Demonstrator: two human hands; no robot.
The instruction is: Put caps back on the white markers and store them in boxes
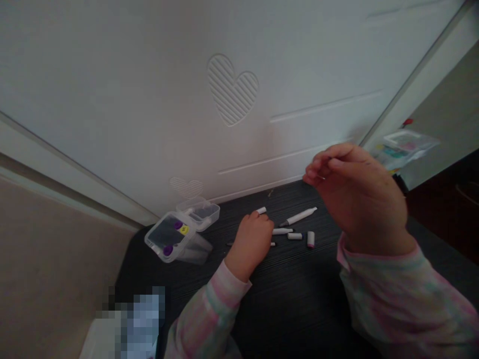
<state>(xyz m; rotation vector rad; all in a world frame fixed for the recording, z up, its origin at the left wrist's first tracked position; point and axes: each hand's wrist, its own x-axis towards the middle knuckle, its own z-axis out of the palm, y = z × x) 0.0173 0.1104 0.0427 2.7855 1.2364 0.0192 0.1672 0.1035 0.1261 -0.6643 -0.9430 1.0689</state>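
My left hand is low over the dark tabletop, back upward, fingers curled down among white markers. A white marker comes out from beside its fingers, and a white piece, a cap or marker end, shows just beyond the knuckles. Another thin marker lies partly under the hand. What the fingertips grip is hidden. Raised above the table on the right, my right hand has loosely bent fingers with a small gap to the thumb; nothing shows in it. Between the hands lie an uncapped marker and two caps, one dark-ended, one pink-ended.
An open clear plastic case with purple latches stands at the left. Behind the black table rises a white panel with embossed hearts. A clear plastic packet is at the far right, and a blurred-out pale object lies at lower left.
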